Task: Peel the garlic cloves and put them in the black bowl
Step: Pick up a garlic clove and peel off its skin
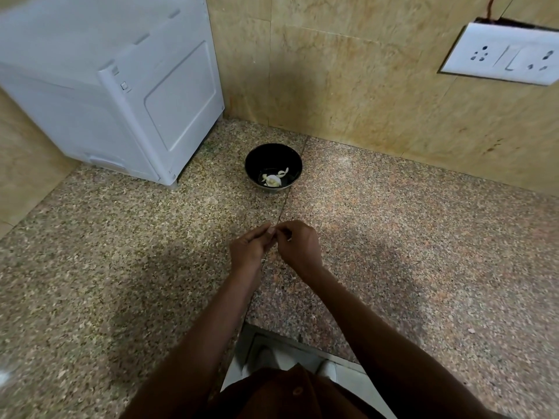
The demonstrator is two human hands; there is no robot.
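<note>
While both forearms reach forward from the bottom edge of the head view, the two hands meet over the speckled granite worktop (pixel 121 267), above the seam between its two slabs. The left hand (pixel 249 247) has its fingers curled inward, knuckles up, with thumb and forefinger tips brought together at the point where the hands touch. The right hand (pixel 299 244) is curled the same way, its fingertips pinched toward the left hand's. Between those fingertips a small pale sliver shows, most likely a garlic clove (pixel 271 231); it is too small and too covered to tell its long axis or which way it points. Both hands appear clamped on it.

Beyond the hands, well apart from them and near the wall, stands one black bowl (pixel 263 160), upright. Inside it lie roughly three pale pieces (pixel 273 179), one curved strip near the far side and a rounder lump beside it; whether these are cloves or skins cannot be told.

One white appliance (pixel 121 86) sits at the worktop's left rear corner, near the bowl. One white socket plate (pixel 502 54) is fixed to the tiled wall at upper right.
</note>
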